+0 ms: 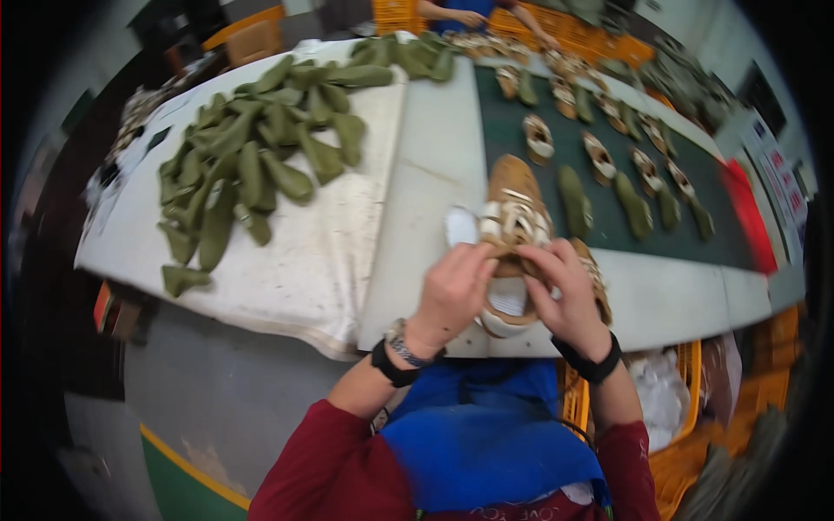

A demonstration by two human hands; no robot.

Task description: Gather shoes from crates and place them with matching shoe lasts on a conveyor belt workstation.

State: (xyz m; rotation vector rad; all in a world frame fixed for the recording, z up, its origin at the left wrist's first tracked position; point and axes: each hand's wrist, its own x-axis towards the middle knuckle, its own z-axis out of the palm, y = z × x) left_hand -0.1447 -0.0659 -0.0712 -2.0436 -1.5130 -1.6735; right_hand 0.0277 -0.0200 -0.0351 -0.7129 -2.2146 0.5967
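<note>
A tan sneaker [511, 178] with white laces lies on the table before me, toe pointing away and its opening toward me. My left hand [453, 291] pinches the left edge of the opening near the tongue. On the other edge, the fingers of my right hand [566, 291] are closed in the same way. A pale lining shows inside the heel. Partly hidden by my right hand is another tan shoe [597, 280]. A small white oval piece [460, 226] lies left of the sneaker.
Green shoe lasts [252, 165] are heaped on a white cloth [304, 269] at left. A dark green mat [556, 113] carries rows of shoes and lasts, with a red strip [749, 208] at its right edge. Across the table a co-worker's hands [473, 17] show. Orange crates [691, 382] stand below right.
</note>
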